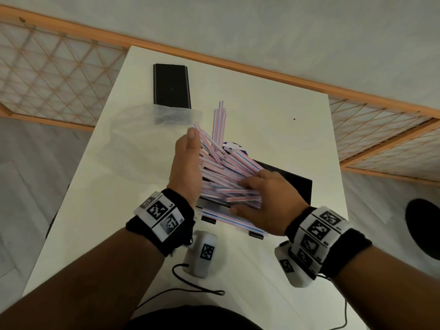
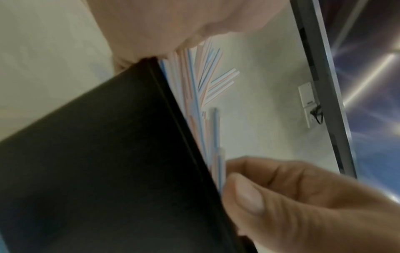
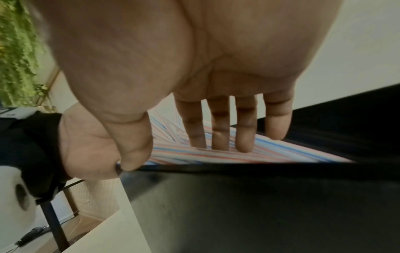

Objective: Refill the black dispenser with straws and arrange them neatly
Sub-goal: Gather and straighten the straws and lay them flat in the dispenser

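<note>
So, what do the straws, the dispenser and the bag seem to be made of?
Straws: probably paper or thin plastic, matte, white with red and blue stripes; cannot tell which.
Dispenser: looks like rigid black plastic, smooth with a dull sheen.
Bag: thin clear plastic film, see-through and crumpled.

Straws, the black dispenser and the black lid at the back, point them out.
straws [image 1: 221, 172], head view, middle of the pile.
black dispenser [image 1: 295, 186], head view, right wall.
black lid [image 1: 171, 86], head view, flat top.

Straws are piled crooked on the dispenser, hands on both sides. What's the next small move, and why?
Probably press the left hand and right hand toward each other, squaring the straws parallel. They fan out at angles, some sticking up past the black dispenser, so they likely won't settle in neatly.
</note>
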The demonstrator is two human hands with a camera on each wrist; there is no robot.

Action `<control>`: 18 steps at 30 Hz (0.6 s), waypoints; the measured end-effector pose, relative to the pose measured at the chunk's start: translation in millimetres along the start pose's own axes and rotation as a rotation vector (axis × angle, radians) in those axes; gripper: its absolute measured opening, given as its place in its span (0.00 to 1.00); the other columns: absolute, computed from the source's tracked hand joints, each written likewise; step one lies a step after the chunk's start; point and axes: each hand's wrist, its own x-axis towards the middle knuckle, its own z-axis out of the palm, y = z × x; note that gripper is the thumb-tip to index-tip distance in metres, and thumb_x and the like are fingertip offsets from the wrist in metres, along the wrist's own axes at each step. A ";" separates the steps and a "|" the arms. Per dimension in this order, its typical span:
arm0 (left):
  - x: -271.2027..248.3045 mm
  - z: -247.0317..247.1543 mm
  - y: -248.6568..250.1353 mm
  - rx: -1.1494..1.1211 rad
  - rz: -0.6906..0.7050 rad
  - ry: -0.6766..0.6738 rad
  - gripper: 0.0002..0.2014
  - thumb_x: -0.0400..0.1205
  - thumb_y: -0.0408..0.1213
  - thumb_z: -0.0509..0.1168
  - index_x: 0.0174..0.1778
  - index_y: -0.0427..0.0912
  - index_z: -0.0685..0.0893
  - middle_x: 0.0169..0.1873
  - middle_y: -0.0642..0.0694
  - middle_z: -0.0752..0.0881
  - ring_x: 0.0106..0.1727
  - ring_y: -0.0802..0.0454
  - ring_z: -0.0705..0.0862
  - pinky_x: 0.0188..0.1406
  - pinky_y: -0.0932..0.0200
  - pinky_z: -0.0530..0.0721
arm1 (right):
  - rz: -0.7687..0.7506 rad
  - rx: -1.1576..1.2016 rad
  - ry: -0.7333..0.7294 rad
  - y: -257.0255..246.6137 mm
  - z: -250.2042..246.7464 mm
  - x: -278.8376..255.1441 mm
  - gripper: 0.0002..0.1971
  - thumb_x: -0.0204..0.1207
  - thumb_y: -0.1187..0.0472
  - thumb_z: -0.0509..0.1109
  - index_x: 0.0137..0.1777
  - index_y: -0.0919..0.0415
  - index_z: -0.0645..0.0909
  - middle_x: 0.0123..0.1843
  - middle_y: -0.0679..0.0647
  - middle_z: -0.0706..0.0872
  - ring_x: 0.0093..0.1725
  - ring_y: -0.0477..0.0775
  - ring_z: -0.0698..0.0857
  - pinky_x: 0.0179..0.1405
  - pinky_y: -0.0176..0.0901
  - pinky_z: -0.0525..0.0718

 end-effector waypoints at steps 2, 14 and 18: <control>-4.7 2.7 6.1 -0.037 0.044 0.085 0.52 0.58 0.87 0.63 0.64 0.46 0.80 0.64 0.29 0.84 0.64 0.32 0.84 0.71 0.27 0.79 | 0.069 -0.075 -0.083 0.7 -1.9 4.5 0.42 0.57 0.15 0.52 0.57 0.47 0.79 0.50 0.47 0.80 0.55 0.57 0.82 0.58 0.51 0.82; -14.3 15.4 14.1 0.050 0.010 0.190 0.60 0.61 0.89 0.53 0.71 0.39 0.76 0.62 0.36 0.86 0.61 0.40 0.88 0.66 0.32 0.84 | 0.178 -0.025 -0.250 -28.9 11.9 21.0 0.55 0.51 0.12 0.60 0.73 0.49 0.70 0.61 0.48 0.81 0.62 0.55 0.82 0.61 0.54 0.84; -16.3 15.9 15.0 -0.017 -0.048 0.151 0.60 0.51 0.90 0.61 0.72 0.49 0.74 0.67 0.39 0.84 0.67 0.38 0.85 0.69 0.33 0.82 | 0.196 -0.003 -0.173 -32.4 9.5 25.2 0.53 0.47 0.13 0.65 0.70 0.44 0.71 0.59 0.46 0.86 0.60 0.56 0.85 0.60 0.53 0.85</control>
